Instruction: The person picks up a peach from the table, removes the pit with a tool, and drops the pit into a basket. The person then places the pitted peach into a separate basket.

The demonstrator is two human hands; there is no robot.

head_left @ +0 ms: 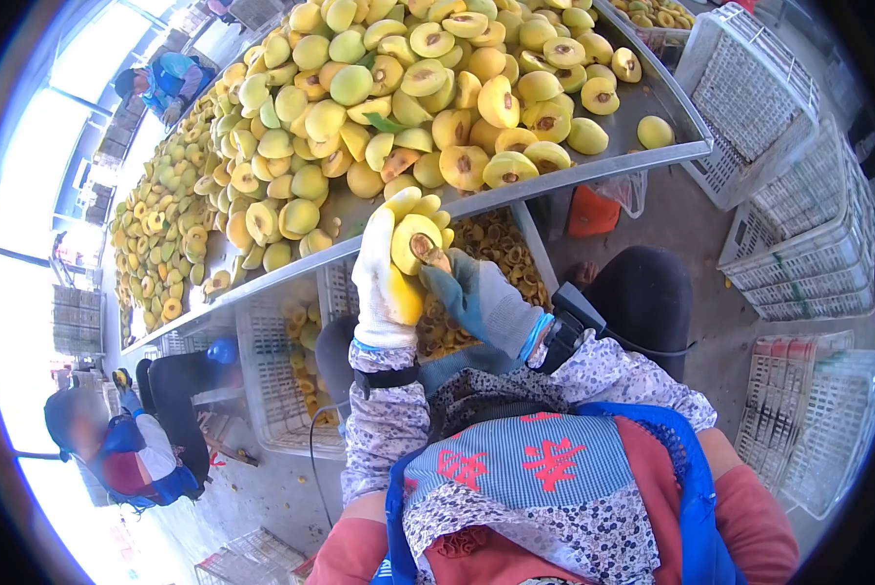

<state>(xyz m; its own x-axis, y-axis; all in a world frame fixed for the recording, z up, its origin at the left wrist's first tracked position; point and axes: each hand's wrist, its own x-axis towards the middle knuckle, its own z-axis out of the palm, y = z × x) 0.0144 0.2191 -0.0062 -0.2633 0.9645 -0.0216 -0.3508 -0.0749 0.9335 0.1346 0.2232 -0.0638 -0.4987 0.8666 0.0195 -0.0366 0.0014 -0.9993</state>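
Note:
My left hand (387, 288), in a yellow-stained white glove, grips a halved yellow peach (405, 234) with its cut face and brown pit cavity showing. My right hand (486, 297), in a grey and blue glove, is closed with its fingertips against that cut face. Something small and brown shows at those fingertips; whether it is a tool or the pit I cannot make out. Just beyond both hands, a heap of halved peaches (423, 78) covers the metal-rimmed table (652, 156). Below the hands, a crate holds many small cut peach pieces (501, 249).
White plastic crates (798, 224) are stacked at the right, with others (817, 419) lower down. Another crate (262, 366) stands under the table at left. An orange bag (593, 210) lies beneath the table edge. A co-worker (125, 439) sits at left, another person (164, 83) farther back.

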